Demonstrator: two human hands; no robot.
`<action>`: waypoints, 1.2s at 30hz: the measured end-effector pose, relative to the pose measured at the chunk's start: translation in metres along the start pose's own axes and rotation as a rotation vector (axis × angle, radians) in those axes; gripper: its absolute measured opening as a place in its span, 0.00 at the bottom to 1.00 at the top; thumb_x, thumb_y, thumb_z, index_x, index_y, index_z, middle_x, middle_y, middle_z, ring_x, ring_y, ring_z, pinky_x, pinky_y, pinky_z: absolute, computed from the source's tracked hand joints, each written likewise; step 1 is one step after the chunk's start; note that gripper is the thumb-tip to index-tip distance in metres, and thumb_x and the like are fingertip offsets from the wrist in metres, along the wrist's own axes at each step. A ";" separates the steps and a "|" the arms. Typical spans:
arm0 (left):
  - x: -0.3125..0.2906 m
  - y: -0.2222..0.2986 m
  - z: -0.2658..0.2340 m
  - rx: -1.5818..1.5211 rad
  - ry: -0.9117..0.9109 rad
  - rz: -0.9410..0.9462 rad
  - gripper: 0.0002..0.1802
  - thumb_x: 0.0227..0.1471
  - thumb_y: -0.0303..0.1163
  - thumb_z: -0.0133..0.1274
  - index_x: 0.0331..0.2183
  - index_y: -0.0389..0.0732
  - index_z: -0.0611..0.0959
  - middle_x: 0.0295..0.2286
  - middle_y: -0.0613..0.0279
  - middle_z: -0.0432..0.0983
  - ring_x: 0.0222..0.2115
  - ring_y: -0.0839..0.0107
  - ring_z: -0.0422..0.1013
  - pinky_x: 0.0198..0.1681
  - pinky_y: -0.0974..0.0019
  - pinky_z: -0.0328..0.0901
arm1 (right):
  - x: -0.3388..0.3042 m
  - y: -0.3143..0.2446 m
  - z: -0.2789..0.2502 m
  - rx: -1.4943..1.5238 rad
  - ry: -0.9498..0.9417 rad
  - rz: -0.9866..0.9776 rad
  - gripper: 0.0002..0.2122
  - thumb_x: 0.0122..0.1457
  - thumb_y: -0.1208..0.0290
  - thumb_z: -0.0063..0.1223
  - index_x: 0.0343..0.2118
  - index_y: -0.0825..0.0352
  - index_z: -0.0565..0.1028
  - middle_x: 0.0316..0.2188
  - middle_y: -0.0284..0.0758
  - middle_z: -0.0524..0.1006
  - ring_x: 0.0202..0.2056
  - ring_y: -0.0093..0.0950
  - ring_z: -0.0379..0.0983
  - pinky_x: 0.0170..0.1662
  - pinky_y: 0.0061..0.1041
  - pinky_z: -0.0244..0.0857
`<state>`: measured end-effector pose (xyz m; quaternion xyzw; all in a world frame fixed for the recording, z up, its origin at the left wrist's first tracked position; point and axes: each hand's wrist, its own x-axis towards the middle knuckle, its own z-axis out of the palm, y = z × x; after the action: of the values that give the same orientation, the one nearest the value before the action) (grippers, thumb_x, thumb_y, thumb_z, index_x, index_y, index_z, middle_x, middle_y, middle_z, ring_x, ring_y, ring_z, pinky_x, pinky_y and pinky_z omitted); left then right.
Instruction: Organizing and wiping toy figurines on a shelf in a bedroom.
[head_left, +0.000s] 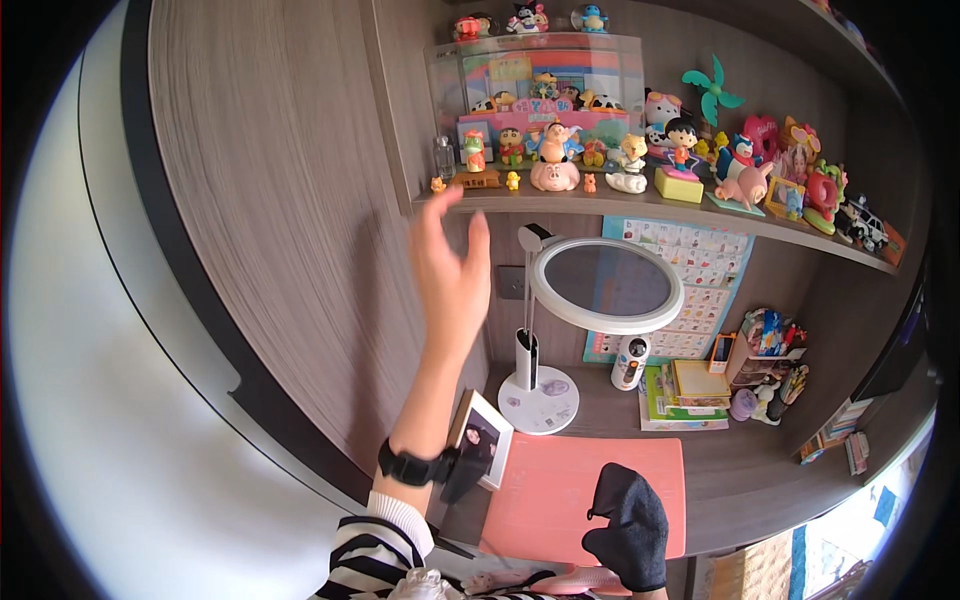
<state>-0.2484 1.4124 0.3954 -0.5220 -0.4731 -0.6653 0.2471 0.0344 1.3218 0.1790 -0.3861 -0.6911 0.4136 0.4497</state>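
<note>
My left hand point(452, 275) is raised toward the left end of the figurine shelf, blurred at the fingertips. Its thumb and fingers are apart, with nothing between them. By the fingertips are a small orange figurine point(438, 184) and a low brown plaque point(477, 180), with a green figurine in a red hat point(473, 150) above. A dark band and black box are strapped to my left wrist. Over the pink desk mat point(560, 480) is my right hand point(630, 525), covered by a black glove. Its thumb stands apart from the curved fingers, and no held object shows.
A white lamp point(538, 400) with a ring-shaped head point(610, 325) rises between hands and shelf. A framed photo point(482, 440) leans by my left forearm. Crowded figurines, such as a pig-topped one point(555, 175), line the shelf edge. A white bottle point(630, 362) and books point(690, 395) stand behind the mat.
</note>
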 end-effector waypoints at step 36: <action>0.027 0.059 -0.008 -0.969 -0.060 -0.309 0.22 0.53 0.35 0.44 0.48 0.36 0.65 0.42 0.60 0.66 0.38 0.72 0.66 0.38 0.62 0.66 | -0.006 -0.052 0.000 0.064 0.129 -0.009 0.20 0.29 0.85 0.48 0.32 0.67 0.68 0.26 0.32 0.68 0.29 0.27 0.66 0.32 0.20 0.60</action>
<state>-0.2127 1.3840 0.4427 -0.5195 -0.1890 -0.8217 -0.1384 0.0278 1.2977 0.2250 -0.3942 -0.6491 0.4076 0.5072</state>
